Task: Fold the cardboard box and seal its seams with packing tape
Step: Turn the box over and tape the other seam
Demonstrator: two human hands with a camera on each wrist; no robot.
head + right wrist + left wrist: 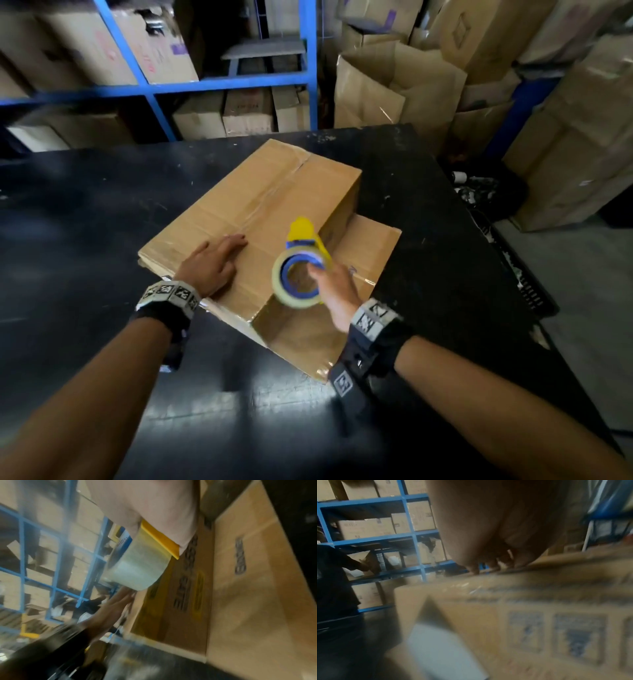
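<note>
On a scuffed black table [102, 212] lies the cardboard box [260, 205], closed, clear tape along its top seam, one flap [366, 246] spread flat at its right. Flat on the box top rests the left hand [209, 267], fingers straight. Above the near right corner, the right hand [334, 287] grips a yellow tape dispenser [303, 263] with a clear roll. Dark print on the box's side is too blurred to read. Behind stand blue shelving [212, 82] full of cartons and open cartons [397, 85] on the floor. Another person [334, 582] reaches into shelves.
</note>
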